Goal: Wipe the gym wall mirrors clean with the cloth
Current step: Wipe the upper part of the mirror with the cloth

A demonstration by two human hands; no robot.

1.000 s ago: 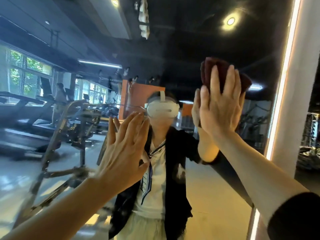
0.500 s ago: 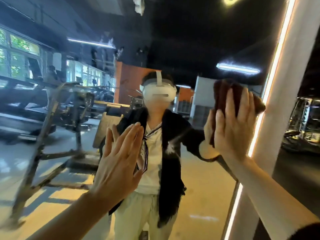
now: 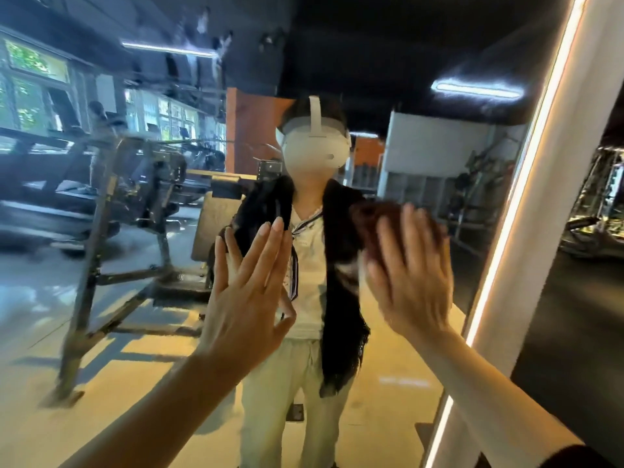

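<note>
Right forearm (image 3: 499,383): enters from the lower right, bare, with a dark sleeve edge at the bottom corner.
Left forearm (image 3: 162,410): enters from the lower left, bare.
Right hand (image 3: 410,282): raised, back toward the camera, fingers straight and spread; grip open, flat palm pressing the cloth against the glass; blurred.
Left hand (image 3: 250,292): raised beside it, fingers straight and close together, palm toward the glass; grip open and holding nothing; whether it touches the glass cannot be told.
Cloth (image 3: 378,214): dark reddish-brown, bunched, showing above and left of the right hand's fingers, lying on the mirror at the reflection's chest height.
Mirror (image 3: 169,315): wall-mounted, fills most of the view; a lit strip (image 3: 506,231) runs along its right edge, next to a white pillar (image 3: 557,214).
Reflection, near: a person (image 3: 314,298) in a white headset (image 3: 315,143), dark jacket, pale top and trousers.
Reflection, far: a metal exercise frame (image 3: 111,238), treadmills (image 3: 50,184), windows (image 3: 30,82), an orange wall panel (image 3: 250,130), ceiling lights.
</note>
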